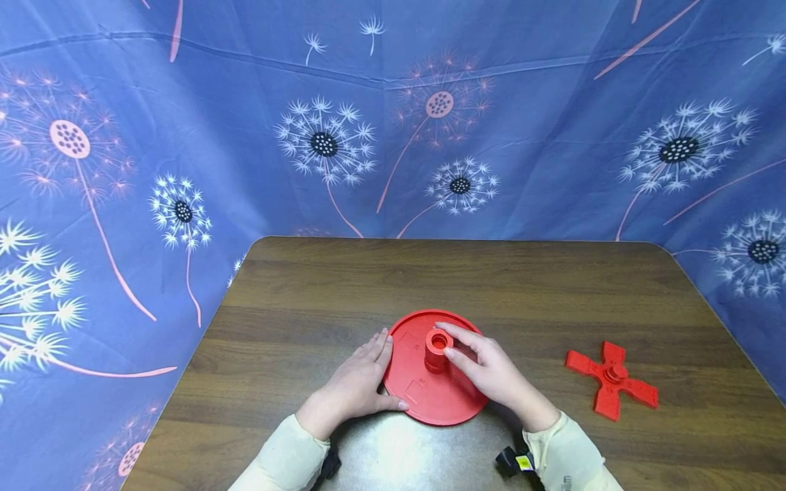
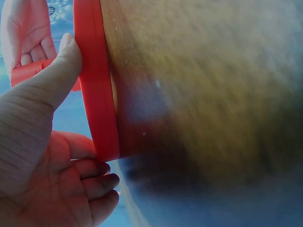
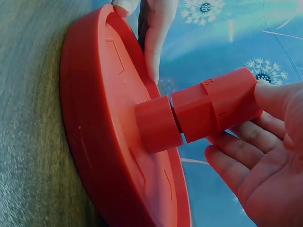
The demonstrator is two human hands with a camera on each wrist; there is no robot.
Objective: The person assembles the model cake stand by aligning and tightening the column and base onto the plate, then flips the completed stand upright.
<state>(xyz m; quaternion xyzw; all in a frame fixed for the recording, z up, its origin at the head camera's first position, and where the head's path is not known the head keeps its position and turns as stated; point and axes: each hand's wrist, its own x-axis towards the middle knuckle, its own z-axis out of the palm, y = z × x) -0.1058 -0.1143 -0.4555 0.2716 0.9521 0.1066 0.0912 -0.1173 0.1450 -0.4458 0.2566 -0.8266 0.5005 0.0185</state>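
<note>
Flat on the brown wood-grain counter (image 1: pixel 307 273), near side: large red round disc (image 1: pixel 442 399) w/ raised rim, prob. hard plastic. Likely stiff, light for its width, smooth enough to skate if not braced. Best taken at the rim, from opposite sides. Steadied there now by the L hand (image 1: pixel 359 382) – fingers near-straight against the rim, thumb spread apart across it, not wrapped round anything. Well apart to the right, touched by neither: red four-armed plastic cross (image 1: pixel 611 383) w/ central stub; prob. rigid and light, easiest lifted by the stub. Pinched btwn thumb and fingers of the R hand (image 1: pixel 494 372): red hollow plastic cylinder (image 3: pixel 227 101) w/ stepped side, above the shorter red round hub (image 3: pixel 158 124) at the disc's ctr. Showing a thin gap at the joint. Prob. light, stiff, slick-walled; pinch across opposite sides, keep in line w/ hub. Threaded or plain fit – can't tell.
</note>
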